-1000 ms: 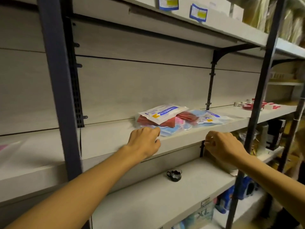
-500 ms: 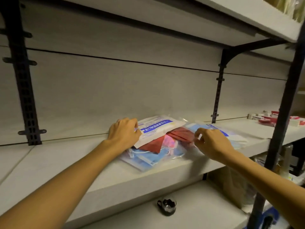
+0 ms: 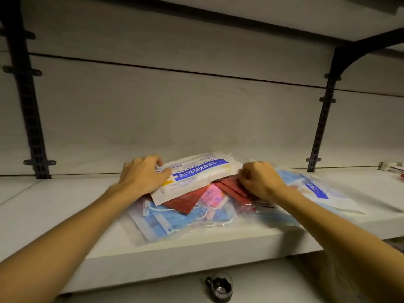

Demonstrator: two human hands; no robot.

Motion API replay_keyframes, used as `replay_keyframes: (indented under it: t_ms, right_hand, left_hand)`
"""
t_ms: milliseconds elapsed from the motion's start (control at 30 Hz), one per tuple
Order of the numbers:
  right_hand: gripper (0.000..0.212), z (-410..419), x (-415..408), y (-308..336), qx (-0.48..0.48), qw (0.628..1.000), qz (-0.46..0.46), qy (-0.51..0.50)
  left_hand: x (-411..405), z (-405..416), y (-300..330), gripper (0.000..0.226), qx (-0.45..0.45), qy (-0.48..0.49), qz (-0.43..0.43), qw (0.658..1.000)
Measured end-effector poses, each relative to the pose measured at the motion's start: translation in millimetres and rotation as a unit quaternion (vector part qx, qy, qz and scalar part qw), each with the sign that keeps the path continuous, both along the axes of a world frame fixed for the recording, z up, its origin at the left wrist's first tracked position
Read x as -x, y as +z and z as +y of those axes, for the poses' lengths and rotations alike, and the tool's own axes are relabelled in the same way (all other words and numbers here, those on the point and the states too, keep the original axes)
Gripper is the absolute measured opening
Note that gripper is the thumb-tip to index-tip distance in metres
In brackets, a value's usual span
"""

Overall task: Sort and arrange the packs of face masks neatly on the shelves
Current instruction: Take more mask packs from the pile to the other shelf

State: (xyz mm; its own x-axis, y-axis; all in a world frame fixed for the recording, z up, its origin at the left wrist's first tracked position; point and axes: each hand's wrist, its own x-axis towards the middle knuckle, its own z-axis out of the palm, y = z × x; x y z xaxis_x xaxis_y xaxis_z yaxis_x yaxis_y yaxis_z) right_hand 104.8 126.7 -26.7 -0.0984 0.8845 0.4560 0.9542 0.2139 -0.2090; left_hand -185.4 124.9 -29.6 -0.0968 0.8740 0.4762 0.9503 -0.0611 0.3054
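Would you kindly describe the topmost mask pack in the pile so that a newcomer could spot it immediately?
Look at the white shelf between the two black uprights, where a heap of mask packs lies near the middle. The top pack sits tilted on the heap, with the left hand on its left end and the right hand at its right. Unlike the clear packs beneath, it is opaque white with a blue printed band.

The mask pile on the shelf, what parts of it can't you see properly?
Head view:
- Lower packs, the red masks and blue masks: partly covered by the white pack, so no count.
- Right hand's fingers: curled under, so what they pinch is hidden.
- White pack's left end: under the left hand.
- Small print: too small.
- Red and white items: cut off by the right edge.
- Dark object below: blurred.
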Motion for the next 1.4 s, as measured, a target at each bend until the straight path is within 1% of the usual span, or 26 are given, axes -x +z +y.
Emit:
replay_keyframes:
  t_ms: [100,167,233,300,400,500,533,600,667,800,967,1100,1167,1300,1400]
  right_hand:
    - [0.020,11,0,-7,-0.025,0.998,0.034,0.042]
    - [0.029,15,-2,-12,-0.035,0.995,0.057,0.070]
    - [0.035,16,-5,-16,-0.039,0.991,0.084,0.093]
    - [0.036,17,-8,-16,-0.034,0.987,0.108,0.109]
    - [0.031,19,-10,-17,-0.017,0.988,0.092,0.120]
    - [0.029,22,-12,-21,-0.031,0.990,0.064,0.119]
    - [0.030,23,-13,-22,-0.031,0.991,0.056,0.117]
    - [0.027,25,-14,-23,-0.031,0.993,0.038,0.110]
    - [0.025,27,-14,-22,-0.036,0.994,0.020,0.103]
    - [0.027,29,-15,-22,-0.038,0.995,0.003,0.093]
    - [0.021,31,-16,-24,-0.049,0.995,0.013,0.090]
    - [0.021,28,-17,-21,-0.049,0.995,0.019,0.085]
    - [0.022,25,-16,-20,-0.048,0.996,0.004,0.073]
    - [0.025,19,-15,-18,-0.060,0.996,-0.022,0.059]
    - [0.027,18,-18,-17,-0.082,0.994,-0.024,0.068]
  left_hand:
    - [-5,-9,-4,0.039,-0.012,0.042,-0.002,0.999]
    - [-9,-17,-9,0.043,-0.018,0.075,-0.008,0.997]
    - [-13,-24,-17,0.048,-0.012,0.105,-0.020,0.994]
    - [-14,-31,-22,0.052,-0.001,0.128,-0.028,0.991]
    - [-12,-42,-27,0.060,0.014,0.151,-0.018,0.988]
    - [-16,-52,-29,0.068,0.052,0.166,-0.027,0.984]
    - [-17,-54,-29,0.066,0.051,0.171,-0.029,0.984]
    - [-18,-54,-27,0.054,0.011,0.181,-0.027,0.983]
    - [-16,-54,-25,0.051,-0.026,0.193,-0.026,0.981]
    - [-12,-51,-25,0.052,-0.043,0.213,-0.024,0.976]
    - [-14,-52,-27,0.035,-0.055,0.209,0.006,0.976]
    - [-11,-51,-27,0.041,-0.059,0.203,-0.020,0.977]
    - [-10,-52,-29,0.043,-0.047,0.195,-0.008,0.980]
    - [-11,-52,-31,0.041,-0.007,0.183,0.023,0.983]
    - [-12,-51,-31,0.041,-0.020,0.174,0.030,0.984]
